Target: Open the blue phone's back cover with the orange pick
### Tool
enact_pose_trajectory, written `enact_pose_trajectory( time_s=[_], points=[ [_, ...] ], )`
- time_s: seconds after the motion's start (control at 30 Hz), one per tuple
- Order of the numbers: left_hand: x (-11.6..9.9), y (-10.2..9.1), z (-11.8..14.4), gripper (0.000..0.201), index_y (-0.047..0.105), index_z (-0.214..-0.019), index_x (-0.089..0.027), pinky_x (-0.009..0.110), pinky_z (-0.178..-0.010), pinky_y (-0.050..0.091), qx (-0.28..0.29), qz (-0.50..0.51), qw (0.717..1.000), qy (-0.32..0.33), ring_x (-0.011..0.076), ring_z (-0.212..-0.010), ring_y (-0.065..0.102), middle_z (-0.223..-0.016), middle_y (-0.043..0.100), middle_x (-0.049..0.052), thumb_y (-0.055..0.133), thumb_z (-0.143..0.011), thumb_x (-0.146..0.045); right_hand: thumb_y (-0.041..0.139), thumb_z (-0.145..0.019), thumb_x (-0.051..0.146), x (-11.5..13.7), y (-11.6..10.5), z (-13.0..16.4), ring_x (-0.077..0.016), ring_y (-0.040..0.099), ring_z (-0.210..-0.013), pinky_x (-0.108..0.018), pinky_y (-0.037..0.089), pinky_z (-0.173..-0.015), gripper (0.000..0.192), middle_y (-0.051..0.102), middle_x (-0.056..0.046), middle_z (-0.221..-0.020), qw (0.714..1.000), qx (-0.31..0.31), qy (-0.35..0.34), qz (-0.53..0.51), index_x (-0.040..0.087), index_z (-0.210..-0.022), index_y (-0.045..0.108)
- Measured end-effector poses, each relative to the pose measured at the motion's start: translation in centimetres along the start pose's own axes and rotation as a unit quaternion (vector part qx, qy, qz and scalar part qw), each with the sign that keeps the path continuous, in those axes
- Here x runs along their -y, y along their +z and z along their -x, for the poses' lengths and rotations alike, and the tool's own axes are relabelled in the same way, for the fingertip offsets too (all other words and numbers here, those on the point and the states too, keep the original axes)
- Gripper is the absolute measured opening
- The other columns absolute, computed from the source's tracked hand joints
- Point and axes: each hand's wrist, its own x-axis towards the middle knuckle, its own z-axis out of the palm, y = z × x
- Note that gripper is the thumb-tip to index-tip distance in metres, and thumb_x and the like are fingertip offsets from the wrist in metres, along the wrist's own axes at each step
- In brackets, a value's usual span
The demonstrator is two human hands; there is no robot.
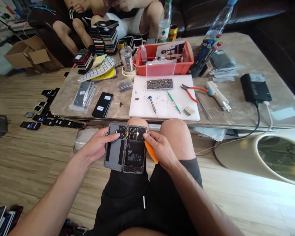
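Over my lap lies an opened smartphone (135, 154), its battery and inner parts showing. Its detached grey back cover (115, 152) is turned inside up, side by side with the phone's left edge. My left hand (99, 142) grips the back cover, thumb on the camera cutout. My right hand (159, 146) pinches an orange pry pick (151, 151) whose broad end points down, and its fingertips touch the phone's upper right edge. Past my knees, a white mat (140, 109) carries a screwdriver (152, 105), a green tweezer-like tool (174, 102) and a box of tiny screws (159, 84).
Orange-handled cutters (191, 91), an electric screwdriver (218, 96) and a black power box (255, 88) with cables lie on the table's right. A red bin (164, 67) stands behind the mat. Phones (103, 105) lie at left, with tall stacks (104, 37) behind. Two people sit opposite.
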Motion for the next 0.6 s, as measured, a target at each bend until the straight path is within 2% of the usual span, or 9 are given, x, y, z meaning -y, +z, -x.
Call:
enact_pose_trajectory(
  time_s=[0.17,0.27,0.37,0.47,0.53,0.6],
  points=[
    [1.8,-0.4,0.1,0.037,0.083,-0.094,-0.016,0.028,-0.066,0.060,0.008,0.060,0.998,-0.015,0.0191,-0.070,0.075,-0.087,0.084,0.007,0.103,-0.070,-0.035,0.079,-0.084,0.065,0.3,0.0,0.1,-0.0149,0.049,-0.065,-0.028,0.041,-0.060,0.047,0.054,0.003,-0.070,0.999,0.002,0.020,-0.032,0.023,-0.075,0.061],
    [2.7,-0.6,0.6,0.037,0.084,-0.092,-0.018,0.030,-0.069,0.062,0.011,0.108,0.994,-0.012,0.0219,-0.072,0.078,-0.086,0.085,0.006,0.102,-0.071,-0.043,0.084,-0.080,0.064,0.6,0.1,0.1,-0.0149,0.050,-0.066,-0.029,0.042,-0.061,0.047,0.058,0.002,-0.072,0.998,0.000,0.041,-0.054,0.022,-0.076,0.066],
    [3.6,-0.5,1.5,0.053,0.085,-0.097,-0.021,0.040,-0.084,0.067,0.024,0.160,0.987,-0.003,0.0313,-0.089,0.083,-0.090,0.086,0.007,0.097,-0.069,-0.065,0.086,-0.076,0.066,1.0,0.1,0.0,-0.0154,0.049,-0.062,-0.030,0.041,-0.059,0.047,0.057,0.002,-0.068,0.996,-0.008,0.060,-0.064,0.022,-0.079,0.069],
    [4.9,0.2,2.4,0.073,0.086,-0.113,-0.023,0.049,-0.097,0.066,0.060,0.203,0.977,-0.002,0.0384,-0.107,0.082,-0.098,0.087,0.009,0.081,-0.075,-0.086,0.087,-0.074,0.067,1.8,0.1,-0.2,-0.0149,0.043,-0.058,-0.030,0.037,-0.056,0.048,0.049,0.005,-0.059,0.995,-0.021,0.075,-0.065,0.023,-0.077,0.067],
    [5.8,1.0,2.9,0.066,0.085,-0.121,-0.025,0.049,-0.102,0.065,0.111,0.256,0.960,-0.020,0.0371,-0.113,0.082,-0.102,0.088,0.009,0.076,-0.086,-0.081,0.086,-0.073,0.068,2.7,0.1,-0.3,-0.0158,0.042,-0.056,-0.031,0.036,-0.054,0.048,0.046,0.005,-0.056,0.995,-0.023,0.082,-0.056,0.025,-0.078,0.066],
    [6.5,2.1,3.4,0.050,0.082,-0.133,-0.030,0.047,-0.107,0.063,0.162,0.328,0.930,-0.032,0.0333,-0.118,0.081,-0.112,0.088,0.006,0.071,-0.098,-0.065,0.085,-0.074,0.069,3.6,0.2,-0.4,-0.0165,0.044,-0.054,-0.031,0.035,-0.051,0.047,0.047,0.004,-0.055,0.996,-0.019,0.081,-0.039,0.026,-0.078,0.066]
  ],
)
